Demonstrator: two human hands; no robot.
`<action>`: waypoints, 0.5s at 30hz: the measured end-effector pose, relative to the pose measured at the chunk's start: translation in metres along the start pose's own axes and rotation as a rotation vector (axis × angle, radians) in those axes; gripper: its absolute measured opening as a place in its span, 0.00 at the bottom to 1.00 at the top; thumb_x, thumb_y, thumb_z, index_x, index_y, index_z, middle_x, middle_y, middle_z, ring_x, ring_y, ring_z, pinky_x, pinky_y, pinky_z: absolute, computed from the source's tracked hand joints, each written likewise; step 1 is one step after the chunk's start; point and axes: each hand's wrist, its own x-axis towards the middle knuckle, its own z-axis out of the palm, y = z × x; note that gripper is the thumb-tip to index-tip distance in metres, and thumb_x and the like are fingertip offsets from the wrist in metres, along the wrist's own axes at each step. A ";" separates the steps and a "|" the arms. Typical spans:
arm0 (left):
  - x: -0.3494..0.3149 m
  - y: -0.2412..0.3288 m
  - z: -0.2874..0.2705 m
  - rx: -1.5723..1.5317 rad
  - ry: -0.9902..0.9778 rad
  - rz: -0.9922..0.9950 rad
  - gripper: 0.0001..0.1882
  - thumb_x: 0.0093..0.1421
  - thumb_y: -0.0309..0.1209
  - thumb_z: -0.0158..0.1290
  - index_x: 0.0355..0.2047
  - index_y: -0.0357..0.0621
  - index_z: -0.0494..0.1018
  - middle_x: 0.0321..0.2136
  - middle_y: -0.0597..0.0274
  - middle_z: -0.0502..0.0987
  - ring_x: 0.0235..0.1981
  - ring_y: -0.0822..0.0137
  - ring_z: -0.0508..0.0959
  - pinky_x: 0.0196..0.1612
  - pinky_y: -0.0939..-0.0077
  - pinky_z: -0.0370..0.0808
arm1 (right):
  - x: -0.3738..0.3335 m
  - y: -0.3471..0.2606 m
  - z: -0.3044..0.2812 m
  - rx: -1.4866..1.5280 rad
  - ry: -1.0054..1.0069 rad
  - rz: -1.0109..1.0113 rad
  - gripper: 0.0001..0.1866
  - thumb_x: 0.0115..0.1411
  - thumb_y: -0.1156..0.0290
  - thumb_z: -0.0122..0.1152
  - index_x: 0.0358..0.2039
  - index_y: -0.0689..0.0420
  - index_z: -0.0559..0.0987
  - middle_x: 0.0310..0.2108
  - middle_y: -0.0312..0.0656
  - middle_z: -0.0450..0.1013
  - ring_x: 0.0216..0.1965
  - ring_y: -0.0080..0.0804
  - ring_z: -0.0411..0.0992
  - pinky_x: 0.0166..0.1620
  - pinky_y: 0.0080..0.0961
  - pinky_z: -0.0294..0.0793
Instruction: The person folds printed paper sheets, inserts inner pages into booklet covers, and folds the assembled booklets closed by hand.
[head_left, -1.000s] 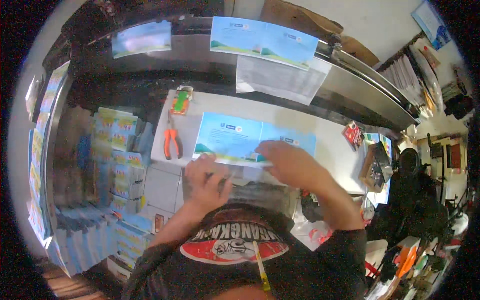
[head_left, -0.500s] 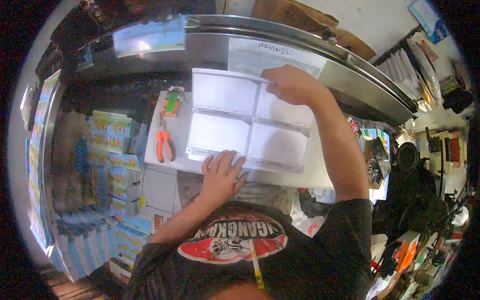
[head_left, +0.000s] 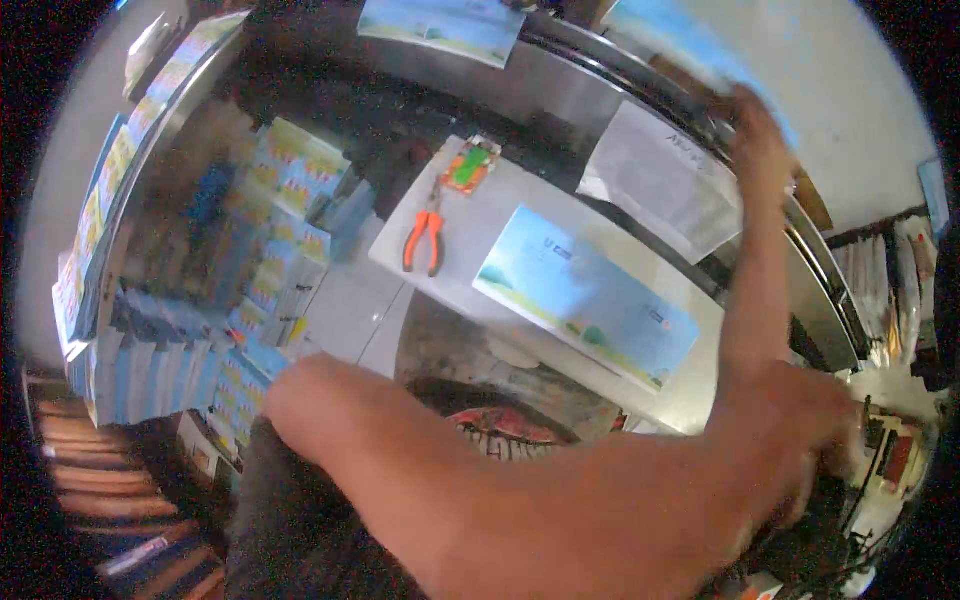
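Right hand (head_left: 758, 135) has risen, blue rectangular paper sheet (head_left: 682, 42) at my fingertips!
Left hand (head_left: 815, 422) blurs; I can't tell either grip.

From my end I see a pair of orange-handled pliers (head_left: 424, 238) lying on the white tabletop (head_left: 520, 185), handles spread, their tip just beside a green and orange packet (head_left: 468, 166). To the left I make out stacked booklets (head_left: 300, 172) with colourful covers, and below them a packed row of blue-and-white booklets (head_left: 165, 375). Pale floor tiles (head_left: 350, 308) show between those and the table. At my lower left there are brown slats (head_left: 110, 478). Over on the right, I get papers and folders (head_left: 885, 282) standing upright against a light wall (head_left: 860, 130), with a red object (head_left: 903, 458) lower down, too blurred to identify.
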 end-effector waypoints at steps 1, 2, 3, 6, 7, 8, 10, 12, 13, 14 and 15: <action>0.002 0.005 -0.010 -0.032 0.059 0.025 0.20 0.56 0.28 0.56 0.48 0.43 0.64 0.37 0.54 0.68 0.37 0.61 0.74 0.37 0.68 0.72 | -0.021 0.002 0.021 -0.011 -0.164 -0.019 0.18 0.63 0.69 0.46 0.51 0.50 0.76 0.50 0.44 0.74 0.51 0.45 0.72 0.53 0.39 0.71; -0.001 0.010 -0.016 -0.043 0.128 0.059 0.20 0.57 0.28 0.55 0.49 0.43 0.63 0.37 0.54 0.68 0.37 0.62 0.74 0.36 0.69 0.72 | -0.029 -0.028 0.019 0.075 -0.333 0.033 0.17 0.63 0.68 0.45 0.50 0.51 0.76 0.48 0.46 0.75 0.48 0.47 0.73 0.52 0.41 0.72; -0.006 0.011 -0.032 -0.047 0.239 0.080 0.20 0.57 0.27 0.54 0.49 0.44 0.63 0.36 0.54 0.68 0.36 0.62 0.74 0.35 0.69 0.72 | -0.047 -0.041 0.014 0.094 -0.406 -0.020 0.16 0.62 0.68 0.47 0.49 0.53 0.77 0.45 0.48 0.76 0.46 0.49 0.74 0.50 0.41 0.73; -0.031 -0.001 -0.122 0.453 0.332 0.053 0.22 0.60 0.23 0.50 0.54 0.47 0.58 0.36 0.57 0.68 0.38 0.64 0.73 0.40 0.71 0.72 | -0.083 -0.068 -0.009 0.242 -0.490 -0.053 0.17 0.59 0.71 0.50 0.48 0.56 0.75 0.46 0.50 0.75 0.46 0.49 0.73 0.50 0.42 0.72; -0.047 -0.017 -0.145 0.538 0.531 -0.048 0.23 0.60 0.23 0.49 0.55 0.45 0.58 0.36 0.57 0.69 0.37 0.64 0.72 0.40 0.70 0.71 | -0.103 -0.077 -0.024 0.273 -0.450 -0.071 0.17 0.58 0.71 0.50 0.49 0.56 0.74 0.47 0.49 0.74 0.47 0.49 0.72 0.51 0.43 0.71; -0.060 -0.035 -0.166 0.621 0.726 -0.155 0.23 0.60 0.23 0.47 0.56 0.44 0.58 0.36 0.57 0.70 0.36 0.65 0.71 0.40 0.69 0.71 | -0.111 -0.101 -0.056 0.276 -0.616 0.058 0.21 0.57 0.67 0.56 0.52 0.55 0.72 0.49 0.47 0.73 0.49 0.48 0.72 0.51 0.43 0.71; -0.084 -0.056 -0.180 0.792 0.746 -0.182 0.24 0.59 0.24 0.49 0.56 0.44 0.59 0.37 0.56 0.70 0.39 0.65 0.70 0.43 0.67 0.70 | -0.145 -0.130 -0.094 0.365 -0.764 0.061 0.37 0.52 0.52 0.63 0.60 0.52 0.66 0.59 0.47 0.64 0.58 0.48 0.63 0.58 0.46 0.65; -0.098 -0.078 -0.183 0.950 0.745 -0.212 0.25 0.58 0.25 0.51 0.56 0.44 0.59 0.39 0.56 0.70 0.41 0.65 0.70 0.46 0.66 0.69 | -0.170 -0.164 -0.115 0.332 -0.850 0.014 0.47 0.46 0.46 0.68 0.63 0.53 0.62 0.63 0.52 0.58 0.60 0.53 0.60 0.60 0.48 0.61; -0.102 -0.089 -0.177 1.069 0.619 -0.120 0.28 0.56 0.28 0.54 0.56 0.44 0.59 0.42 0.54 0.70 0.43 0.63 0.70 0.48 0.62 0.68 | -0.177 -0.171 -0.124 0.218 -0.857 -0.126 0.45 0.46 0.49 0.67 0.61 0.55 0.63 0.63 0.50 0.57 0.59 0.50 0.61 0.57 0.47 0.65; -0.104 -0.097 -0.171 1.180 0.491 -0.020 0.32 0.54 0.32 0.58 0.57 0.44 0.58 0.44 0.52 0.70 0.45 0.61 0.70 0.50 0.57 0.67 | -0.177 -0.171 -0.129 0.202 -0.868 -0.098 0.45 0.46 0.49 0.67 0.61 0.55 0.63 0.63 0.50 0.57 0.59 0.50 0.61 0.57 0.47 0.65; -0.108 -0.101 -0.168 1.169 0.469 -0.027 0.32 0.54 0.32 0.58 0.57 0.44 0.58 0.44 0.52 0.70 0.45 0.61 0.70 0.50 0.57 0.67 | -0.177 -0.170 -0.128 0.346 -0.960 -0.073 0.42 0.47 0.52 0.67 0.60 0.55 0.63 0.62 0.50 0.59 0.59 0.49 0.62 0.55 0.46 0.68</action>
